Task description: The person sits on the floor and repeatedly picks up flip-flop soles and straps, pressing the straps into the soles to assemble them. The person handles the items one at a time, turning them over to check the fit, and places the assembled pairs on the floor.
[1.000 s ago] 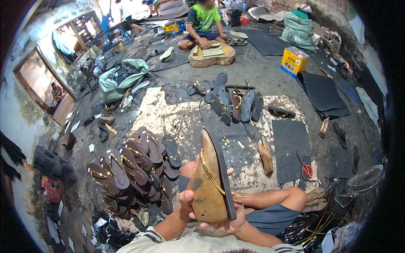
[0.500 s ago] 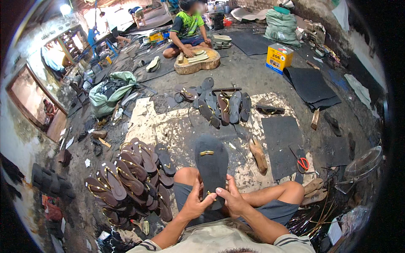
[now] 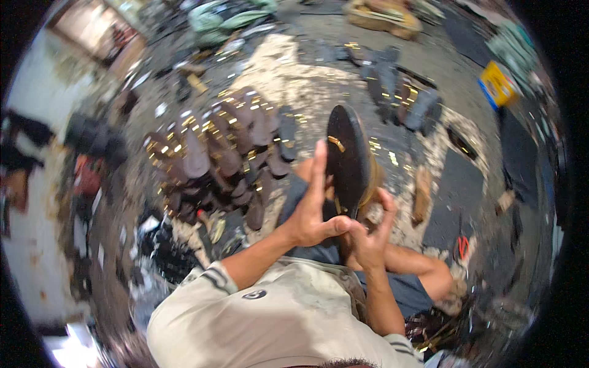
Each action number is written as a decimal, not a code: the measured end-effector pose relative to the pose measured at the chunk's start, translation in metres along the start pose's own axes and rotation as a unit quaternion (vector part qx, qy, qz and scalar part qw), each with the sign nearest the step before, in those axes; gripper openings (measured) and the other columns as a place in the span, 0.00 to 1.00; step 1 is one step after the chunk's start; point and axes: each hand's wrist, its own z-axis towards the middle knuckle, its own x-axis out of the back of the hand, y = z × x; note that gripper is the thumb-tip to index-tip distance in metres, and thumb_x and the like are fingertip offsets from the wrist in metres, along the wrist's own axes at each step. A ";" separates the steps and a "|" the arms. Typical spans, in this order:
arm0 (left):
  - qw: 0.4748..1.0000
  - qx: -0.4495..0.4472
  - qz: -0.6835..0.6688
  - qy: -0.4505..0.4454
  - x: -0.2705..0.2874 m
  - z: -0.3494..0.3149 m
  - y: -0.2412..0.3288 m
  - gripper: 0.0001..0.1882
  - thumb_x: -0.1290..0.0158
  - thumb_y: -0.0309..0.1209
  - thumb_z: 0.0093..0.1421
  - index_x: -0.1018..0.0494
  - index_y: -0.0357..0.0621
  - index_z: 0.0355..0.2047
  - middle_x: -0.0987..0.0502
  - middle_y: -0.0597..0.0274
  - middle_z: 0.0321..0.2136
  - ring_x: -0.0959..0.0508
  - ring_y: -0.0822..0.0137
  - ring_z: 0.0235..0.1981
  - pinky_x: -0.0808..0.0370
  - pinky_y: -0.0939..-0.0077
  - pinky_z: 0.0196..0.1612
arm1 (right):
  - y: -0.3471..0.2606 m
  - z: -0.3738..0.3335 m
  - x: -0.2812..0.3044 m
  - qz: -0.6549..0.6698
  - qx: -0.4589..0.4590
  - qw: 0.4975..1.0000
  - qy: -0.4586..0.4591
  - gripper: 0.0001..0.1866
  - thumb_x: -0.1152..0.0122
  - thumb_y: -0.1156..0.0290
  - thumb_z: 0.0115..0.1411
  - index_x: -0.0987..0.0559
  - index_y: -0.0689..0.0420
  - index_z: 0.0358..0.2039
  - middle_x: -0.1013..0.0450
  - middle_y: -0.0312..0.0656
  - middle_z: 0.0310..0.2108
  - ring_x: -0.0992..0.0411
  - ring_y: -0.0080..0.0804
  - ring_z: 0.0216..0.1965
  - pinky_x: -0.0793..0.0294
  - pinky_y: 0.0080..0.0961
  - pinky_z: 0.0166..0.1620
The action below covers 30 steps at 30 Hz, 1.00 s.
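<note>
A dark sandal (image 3: 347, 156) stands steeply tilted in front of me, heel down. Its flat black face shows a short gold strip towards the upper end, and some gold shows along its right side. My left hand (image 3: 314, 214) holds its left edge, fingers stretched along it and thumb near the heel. Around the lower right side curl the fingers of my right hand (image 3: 372, 239), its thumb meeting the left one by the heel. Several brown sandals with gold straps (image 3: 196, 156) are piled to my left.
More sandals (image 3: 422, 110) lie ahead to the right. A wooden shoe last (image 3: 422, 196), a black sheet (image 3: 454, 196) and red-handled scissors (image 3: 462, 247) are on the right. Farther off are a yellow box (image 3: 498, 86), a wooden block (image 3: 386, 23) and a green sack (image 3: 227, 21).
My view has swung left and downward, blurring the surroundings. The sandal has turned from nearly face-on to an angle. My left fingers now stretch up along its edge.
</note>
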 end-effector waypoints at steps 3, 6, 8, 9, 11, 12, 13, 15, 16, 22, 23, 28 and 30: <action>0.977 0.083 -0.174 0.090 0.011 -0.001 -0.012 0.47 0.52 0.60 0.66 0.51 0.33 0.68 0.41 0.53 0.65 0.38 0.62 0.64 0.43 0.65 0.68 | -0.013 0.001 -0.024 0.319 -0.089 0.942 0.046 0.38 0.27 0.62 0.56 0.35 0.62 0.62 0.34 0.45 0.56 0.37 0.34 0.59 0.32 0.32 0.58; 0.976 0.090 -0.129 0.150 0.024 0.024 -0.012 0.38 0.66 0.58 0.72 0.36 0.34 0.62 0.30 0.56 0.59 0.32 0.67 0.60 0.40 0.68 0.67 | -0.010 0.022 -0.027 0.266 -0.181 0.944 -0.067 0.32 0.28 0.62 0.58 0.29 0.64 0.58 0.26 0.45 0.49 0.29 0.33 0.52 0.29 0.31 0.55; 0.960 0.119 -0.012 0.253 0.068 0.039 -0.013 0.39 0.68 0.60 0.71 0.34 0.35 0.61 0.31 0.55 0.61 0.32 0.64 0.61 0.38 0.64 0.67 | -0.020 0.037 -0.024 0.219 -0.196 0.945 -0.145 0.29 0.30 0.62 0.59 0.27 0.65 0.55 0.22 0.44 0.44 0.25 0.31 0.45 0.27 0.30 0.52; 0.922 0.072 -0.037 0.379 0.092 0.052 -0.014 0.39 0.65 0.61 0.70 0.30 0.35 0.58 0.27 0.54 0.57 0.29 0.63 0.58 0.35 0.62 0.64 | -0.016 0.040 -0.022 0.185 -0.165 0.956 -0.154 0.27 0.31 0.63 0.60 0.26 0.67 0.53 0.21 0.44 0.41 0.24 0.30 0.43 0.25 0.28 0.49; 0.897 0.134 -0.100 0.410 0.189 0.045 -0.001 0.32 0.55 0.57 0.68 0.28 0.40 0.54 0.25 0.57 0.53 0.27 0.62 0.54 0.32 0.59 0.59 | -0.002 0.047 -0.002 0.133 -0.199 0.959 -0.149 0.26 0.32 0.64 0.60 0.26 0.67 0.53 0.21 0.44 0.41 0.23 0.30 0.43 0.24 0.28 0.48; 0.856 0.108 0.012 0.506 0.233 0.043 0.002 0.28 0.51 0.54 0.68 0.27 0.43 0.54 0.25 0.59 0.52 0.27 0.62 0.53 0.32 0.59 0.58 | 0.010 0.053 0.012 0.105 -0.217 0.960 -0.144 0.26 0.32 0.64 0.60 0.26 0.67 0.54 0.20 0.45 0.41 0.23 0.30 0.43 0.24 0.28 0.48; 0.834 0.050 0.156 0.526 0.296 0.025 0.006 0.23 0.51 0.48 0.70 0.27 0.43 0.53 0.25 0.59 0.51 0.27 0.61 0.52 0.32 0.61 0.57 | 0.042 0.056 0.027 0.130 -0.265 0.946 -0.137 0.24 0.32 0.65 0.60 0.25 0.67 0.52 0.20 0.45 0.41 0.22 0.31 0.44 0.23 0.29 0.48; 0.620 0.003 0.701 0.351 0.406 -0.021 0.034 0.18 0.52 0.41 0.69 0.26 0.38 0.48 0.25 0.49 0.49 0.28 0.51 0.53 0.33 0.58 0.58 | 0.116 0.060 0.041 0.037 -0.248 0.964 -0.092 0.25 0.33 0.61 0.61 0.24 0.66 0.52 0.20 0.50 0.42 0.21 0.40 0.45 0.23 0.33 0.49; 0.508 0.045 0.807 0.298 0.471 -0.053 0.045 0.21 0.55 0.41 0.70 0.28 0.36 0.51 0.27 0.41 0.52 0.29 0.43 0.55 0.35 0.55 0.61 | 0.149 0.066 0.040 -0.055 -0.227 0.966 -0.111 0.26 0.34 0.58 0.61 0.23 0.66 0.51 0.20 0.54 0.43 0.21 0.45 0.45 0.23 0.35 0.49; 0.581 0.233 0.738 0.253 0.454 -0.094 0.026 0.36 0.63 0.54 0.72 0.47 0.45 0.71 0.47 0.40 0.70 0.46 0.44 0.71 0.49 0.57 0.70 | 0.281 0.149 0.068 -0.136 -0.319 0.907 -0.237 0.29 0.39 0.47 0.62 0.21 0.60 0.51 0.21 0.54 0.43 0.21 0.43 0.44 0.25 0.36 0.47; 0.477 0.253 0.803 0.252 0.436 -0.085 0.036 0.35 0.63 0.55 0.72 0.47 0.47 0.71 0.47 0.41 0.70 0.46 0.43 0.70 0.48 0.55 0.70 | 0.301 0.177 0.066 -0.103 -0.277 0.945 -0.140 0.28 0.39 0.47 0.62 0.21 0.59 0.50 0.20 0.52 0.43 0.21 0.40 0.43 0.25 0.34 0.47; 0.648 0.081 0.740 0.162 0.291 0.001 0.023 0.28 0.50 0.42 0.69 0.36 0.44 0.66 0.42 0.45 0.68 0.42 0.47 0.69 0.46 0.52 0.68 | 0.415 0.263 0.066 -0.225 -0.334 0.896 0.190 0.35 0.38 0.48 0.60 0.29 0.59 0.60 0.25 0.57 0.52 0.26 0.52 0.54 0.29 0.42 0.57; 0.710 0.097 0.684 0.134 0.234 0.006 0.031 0.25 0.48 0.36 0.68 0.33 0.41 0.63 0.41 0.47 0.68 0.42 0.49 0.70 0.45 0.55 0.69 | 0.407 0.287 0.025 -0.202 -0.336 0.893 0.221 0.37 0.37 0.49 0.58 0.30 0.63 0.59 0.27 0.62 0.53 0.30 0.61 0.57 0.32 0.47 0.59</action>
